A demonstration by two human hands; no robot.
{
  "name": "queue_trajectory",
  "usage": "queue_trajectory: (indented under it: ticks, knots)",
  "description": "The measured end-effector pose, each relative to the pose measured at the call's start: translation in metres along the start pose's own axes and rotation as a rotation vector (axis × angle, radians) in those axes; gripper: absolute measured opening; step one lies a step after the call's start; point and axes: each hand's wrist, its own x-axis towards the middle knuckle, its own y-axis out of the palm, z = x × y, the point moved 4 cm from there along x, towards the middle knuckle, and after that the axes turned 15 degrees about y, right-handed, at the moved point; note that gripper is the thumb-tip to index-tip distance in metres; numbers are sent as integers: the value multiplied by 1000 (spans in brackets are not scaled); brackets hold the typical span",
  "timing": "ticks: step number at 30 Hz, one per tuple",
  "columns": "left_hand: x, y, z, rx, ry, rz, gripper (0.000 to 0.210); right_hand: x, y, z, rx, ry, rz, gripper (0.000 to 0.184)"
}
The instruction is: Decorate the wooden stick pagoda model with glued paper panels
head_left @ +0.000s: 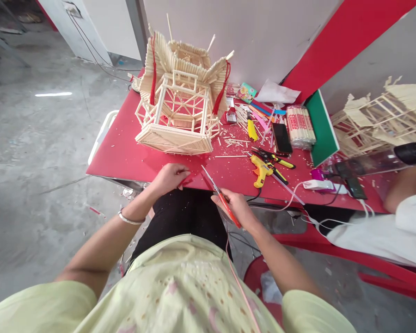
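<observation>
My left hand point(169, 179) is at the table's front edge, thumb and fingers pinched together. Whatever lies between those fingertips, if anything, is too small to make out. To its right, my right hand point(236, 206) is closed around the handle of a red-handled tool point(228, 208) with a long, thin metal blade. The blade points up and left, its tip over the table edge and apart from my left hand. Just beyond both hands stands a pavilion model point(180, 138) of thin wooden sticks, with a ribbed roof and red tassels point(222, 88).
On the red table point(114, 155), right of the model, lie a yellow glue gun point(262, 170), pliers point(280, 161), a yellow cutter point(252, 128), a phone point(282, 138), packed sticks point(300, 126) and loose offcuts. A co-worker's arm point(407, 185), a bottle point(370, 163) and another stick model point(377, 113) are farther right.
</observation>
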Motion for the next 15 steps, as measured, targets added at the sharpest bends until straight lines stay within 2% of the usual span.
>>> queue_trajectory:
  ticks: [3, 5, 6, 8, 11, 15]
  knots:
    - [-6, -46, 8, 573, 240, -162, 27, -3, -18, 0, -216, 64, -109, 63]
    - [-5, -66, 18, 789, 351, -117, 32, -2, -29, 0, -376, 97, -210, 67]
    - [-3, -73, 23, 847, 411, -69, 33, 1, -32, 0, -444, 101, -252, 68]
    - [0, -85, 32, 918, 499, -71, 33, 8, -37, 0, -544, 90, -308, 65]
    - [-5, -90, 38, 977, 543, -177, 32, 19, -39, 1, -609, 56, -328, 57]
    - [-25, -75, 38, 994, 559, -362, 27, 25, -40, 9, -676, 44, -307, 54]
